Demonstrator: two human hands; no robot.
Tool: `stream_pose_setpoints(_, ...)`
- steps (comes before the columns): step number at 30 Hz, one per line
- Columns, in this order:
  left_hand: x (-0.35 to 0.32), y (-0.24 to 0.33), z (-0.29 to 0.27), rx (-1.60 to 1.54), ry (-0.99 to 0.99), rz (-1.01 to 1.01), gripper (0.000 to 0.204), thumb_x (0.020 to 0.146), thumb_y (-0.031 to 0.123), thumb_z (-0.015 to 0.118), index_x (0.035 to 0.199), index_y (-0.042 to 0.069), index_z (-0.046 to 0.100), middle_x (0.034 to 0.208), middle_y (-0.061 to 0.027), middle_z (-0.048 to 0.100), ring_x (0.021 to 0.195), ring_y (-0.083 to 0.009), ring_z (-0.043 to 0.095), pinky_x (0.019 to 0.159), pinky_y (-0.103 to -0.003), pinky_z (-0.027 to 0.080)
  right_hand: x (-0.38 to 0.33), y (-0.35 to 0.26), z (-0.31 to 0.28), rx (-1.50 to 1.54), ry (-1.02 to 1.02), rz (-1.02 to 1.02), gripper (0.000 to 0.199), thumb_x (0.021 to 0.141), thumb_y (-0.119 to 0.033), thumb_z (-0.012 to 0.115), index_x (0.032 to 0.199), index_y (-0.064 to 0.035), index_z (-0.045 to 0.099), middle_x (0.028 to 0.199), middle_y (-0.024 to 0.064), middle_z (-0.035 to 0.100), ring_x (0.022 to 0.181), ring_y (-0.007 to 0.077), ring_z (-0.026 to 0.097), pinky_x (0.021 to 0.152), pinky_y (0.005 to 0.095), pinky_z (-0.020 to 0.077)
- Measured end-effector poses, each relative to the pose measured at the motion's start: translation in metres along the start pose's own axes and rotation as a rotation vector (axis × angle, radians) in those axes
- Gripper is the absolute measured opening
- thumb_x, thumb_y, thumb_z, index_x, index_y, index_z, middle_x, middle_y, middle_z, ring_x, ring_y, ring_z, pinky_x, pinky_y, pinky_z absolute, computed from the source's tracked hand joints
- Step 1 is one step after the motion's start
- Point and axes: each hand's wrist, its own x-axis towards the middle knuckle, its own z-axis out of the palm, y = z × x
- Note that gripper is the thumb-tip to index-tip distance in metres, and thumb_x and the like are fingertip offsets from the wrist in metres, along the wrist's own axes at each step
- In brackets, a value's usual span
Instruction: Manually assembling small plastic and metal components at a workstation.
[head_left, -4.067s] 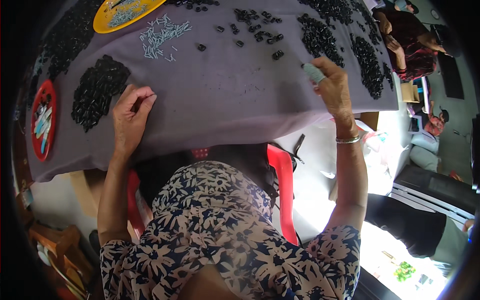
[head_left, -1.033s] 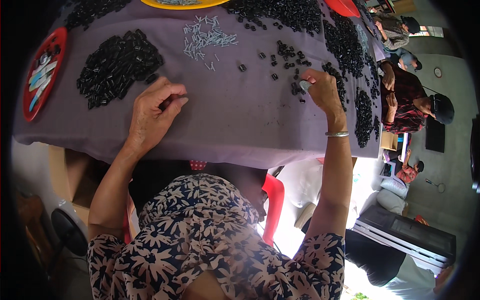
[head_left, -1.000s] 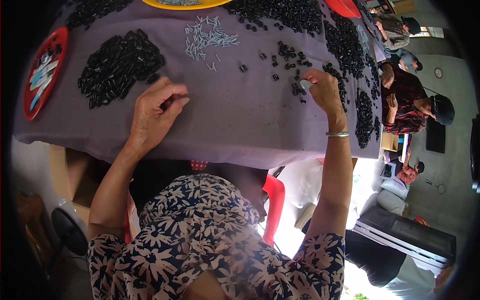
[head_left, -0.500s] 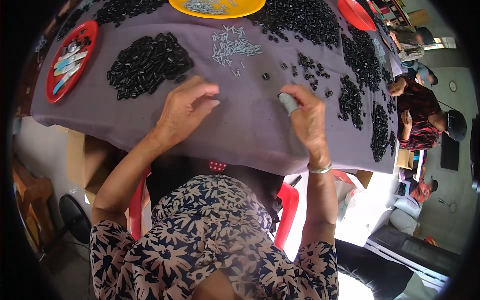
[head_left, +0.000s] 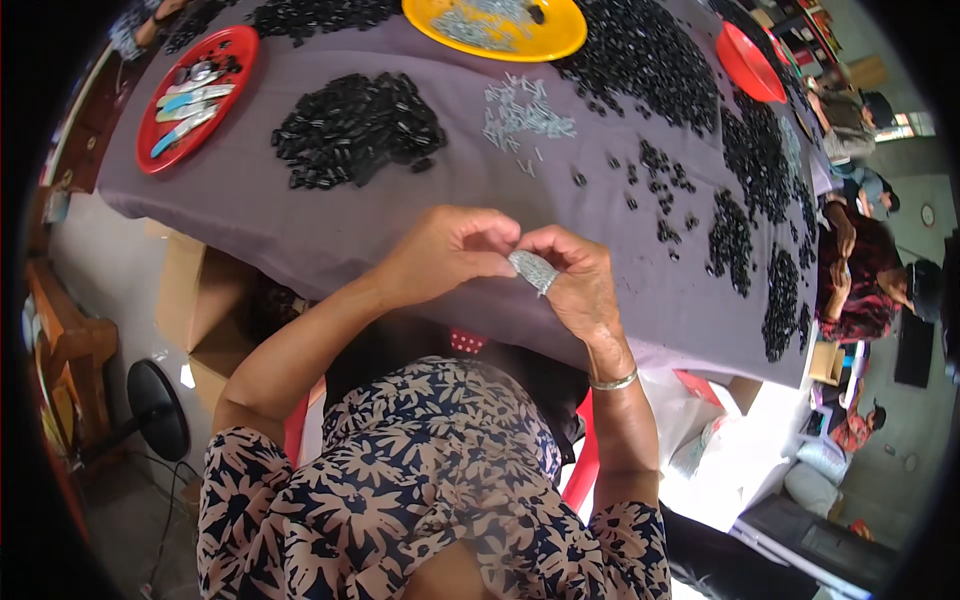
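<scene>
My left hand (head_left: 440, 258) and my right hand (head_left: 578, 285) meet over the near part of the cloth-covered table, fingertips and thumbs drawn together. Whatever sits between their tips is too small or hidden to make out. A grey knitted finger cover (head_left: 535, 271) wraps the thumb of my right hand. Beyond my left hand lies a heap of short black cylindrical pieces (head_left: 355, 130). Thin silver pins (head_left: 525, 112) are scattered beyond both hands. Smaller loose black pieces (head_left: 660, 170) spread out to the right of the pins.
At the back stands a yellow tray (head_left: 500, 55) with silver pins. A red oval tray (head_left: 160, 112) at left holds knife-like tools. A red bowl (head_left: 748, 65) stands far right, near large black heaps (head_left: 640, 60). A person in red plaid (head_left: 865, 265) works at the right edge.
My hands, apart before, have come together with their fingertips meeting. The view has shifted, so the table things appear farther right and slightly lower.
</scene>
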Motion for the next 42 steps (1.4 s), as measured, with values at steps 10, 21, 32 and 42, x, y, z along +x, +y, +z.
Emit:
stream_pose_setpoints(10, 0.001, -0.016, 0.009, 0.497, 0.196, 0.372, 0.02, 0.08, 0.004, 0.072, 0.099, 0.004, 0.068, 0.091, -0.0103, 0.067, 0.081, -0.0291, 0.066, 0.071, -0.036, 0.051, 0.048, -0.007, -0.032, -0.36, 0.133, -0.021, 0.009, 0.086, 0.003, 0.066, 0.094, -0.0006, 0.069, 0.081, 0.0017, 0.069, 0.073, 0.009, 0.062, 0.065, 0.0258, 0.0495)
stream_pose_setpoints(21, 0.015, -0.015, 0.006, 0.743, 0.208, 0.422, 0.013, 0.077, 0.013, 0.075, 0.09, 0.013, 0.071, 0.087, -0.0009, 0.062, 0.089, -0.0192, 0.059, 0.08, -0.035, 0.044, 0.133, -0.004, -0.056, -0.964, 0.047, 0.08, 0.013, 0.076, -0.014, 0.073, 0.083, -0.0032, 0.071, 0.078, 0.0176, 0.069, 0.077, 0.0342, 0.069, 0.068, 0.0416, 0.0521)
stream_pose_setpoints(32, 0.016, -0.033, 0.004, 0.801, 0.262, 0.454, 0.013, 0.071, 0.017, 0.077, 0.082, 0.014, 0.07, 0.088, -0.0016, 0.058, 0.09, -0.0231, 0.056, 0.078, -0.038, 0.042, 0.12, 0.003, -0.053, -0.77, 0.018, 0.063, 0.011, 0.074, -0.01, 0.07, 0.078, -0.0002, 0.069, 0.07, 0.0148, 0.068, 0.066, 0.0174, 0.065, 0.063, 0.0333, 0.0505)
stream_pose_setpoints(42, 0.023, -0.022, -0.009, 0.792, 0.193, 0.371, 0.011, 0.072, 0.02, 0.077, 0.078, 0.014, 0.069, 0.089, -0.0021, 0.059, 0.093, -0.0233, 0.053, 0.082, -0.039, 0.036, 0.052, 0.0, -0.048, -0.134, -0.065, -0.011, 0.011, 0.083, 0.0, 0.073, 0.091, -0.0014, 0.065, 0.08, -0.0019, 0.065, 0.073, 0.0056, 0.061, 0.062, 0.0185, 0.0472)
